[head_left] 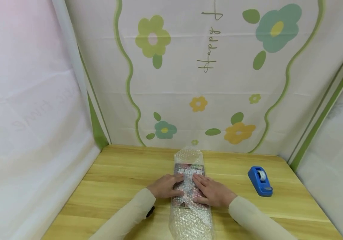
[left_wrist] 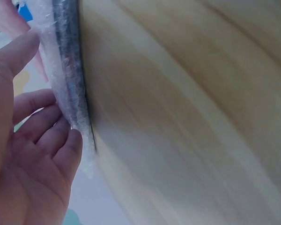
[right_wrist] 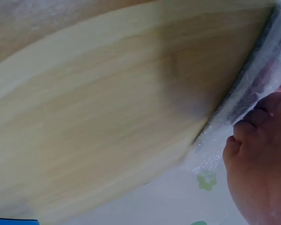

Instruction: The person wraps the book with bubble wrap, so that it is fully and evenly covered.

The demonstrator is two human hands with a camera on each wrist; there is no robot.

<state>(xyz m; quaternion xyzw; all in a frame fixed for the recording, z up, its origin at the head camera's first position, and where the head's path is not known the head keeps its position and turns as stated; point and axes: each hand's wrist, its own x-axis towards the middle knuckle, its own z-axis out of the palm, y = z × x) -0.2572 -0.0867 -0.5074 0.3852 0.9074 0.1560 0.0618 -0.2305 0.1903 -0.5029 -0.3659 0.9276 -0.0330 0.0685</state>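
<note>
A flat rectangular item with a printed cover (head_left: 188, 184) lies on the table inside clear bubble wrap (head_left: 190, 223). Loose wrap extends beyond its far and near ends. From the left, my left hand (head_left: 166, 186) rests its fingers on the wrapped item. My right hand (head_left: 214, 192) lies on it from the right, fingers extended over the cover. In the left wrist view, loosely bent fingers (left_wrist: 49, 124) touch the side of the bubble wrap (left_wrist: 61, 61). The right wrist view has the right hand (right_wrist: 262, 154) against the wrap's other side; its fingertips are mostly hidden.
A blue tape dispenser (head_left: 260, 181) with a roll of tape stands on the wooden table (head_left: 123, 173), right of the right hand. Behind the table hangs a white cloth (head_left: 174, 76) printed with flowers. Pale cloth walls (head_left: 33, 116) rise on both sides.
</note>
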